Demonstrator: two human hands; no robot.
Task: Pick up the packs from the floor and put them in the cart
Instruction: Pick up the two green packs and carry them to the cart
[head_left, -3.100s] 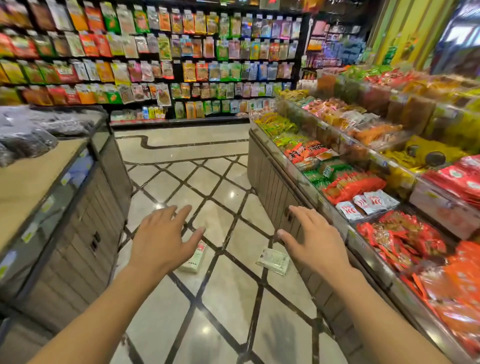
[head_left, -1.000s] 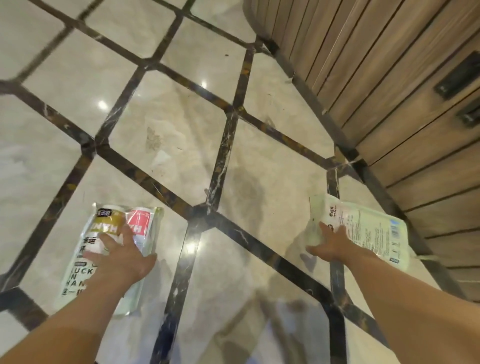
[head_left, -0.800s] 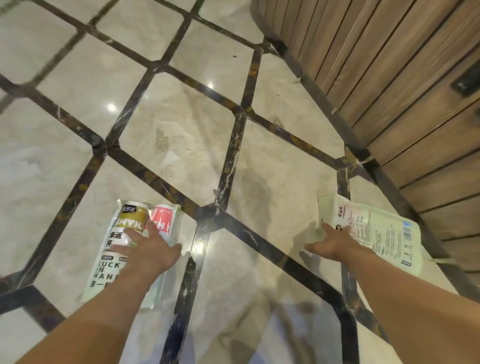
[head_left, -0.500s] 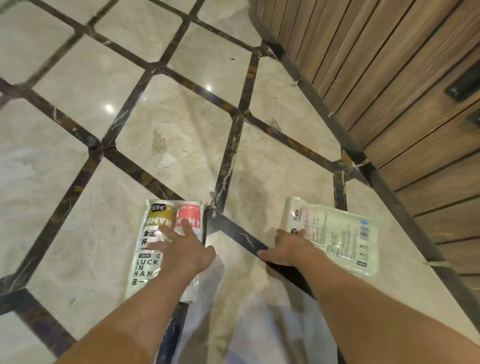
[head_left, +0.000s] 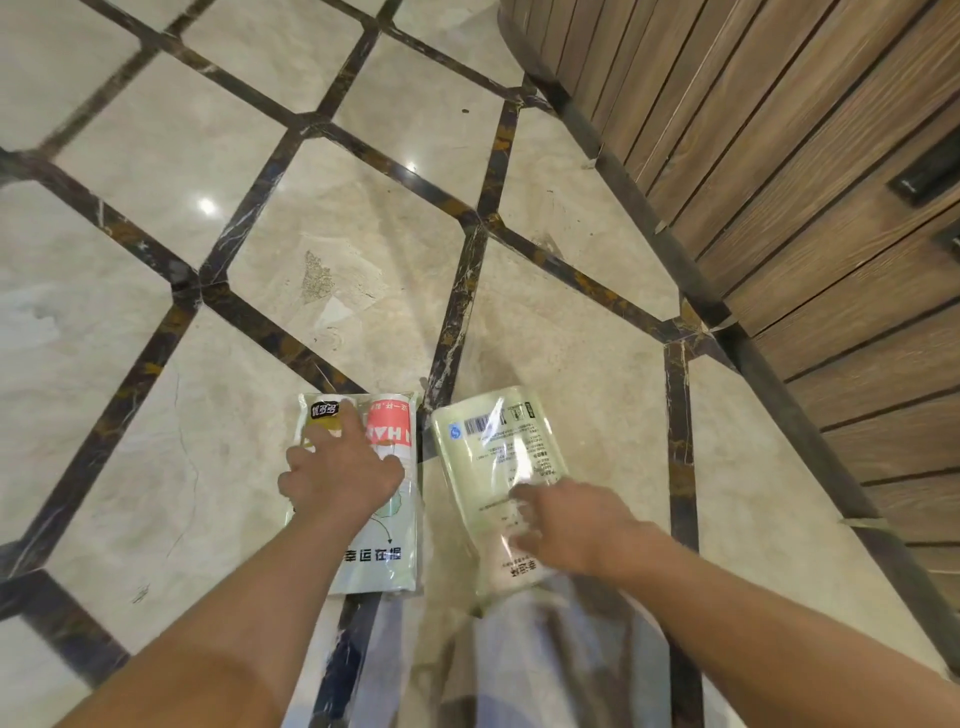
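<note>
Two flat packs lie side by side on the marble floor (head_left: 363, 208) just in front of me. The left pack (head_left: 388, 548) is pale green with printed cups facing up. My left hand (head_left: 340, 478) lies on top of it, fingers pressed onto its upper half. The right pack (head_left: 496, 447) shows its pale green back with a barcode. My right hand (head_left: 566, 525), blurred, holds its near end. No cart is in view.
A wood-slatted display counter (head_left: 805, 182) with a dark base strip runs along the right side, close to the right pack. Dark stone bands cross the floor in a diamond pattern. Pale fabric of my clothing (head_left: 519, 665) shows at the bottom edge.
I bent from standing down to the floor and put a hand on each pack. Both packs have slid inward together; the right pack has turned, barcode end now far from me.
</note>
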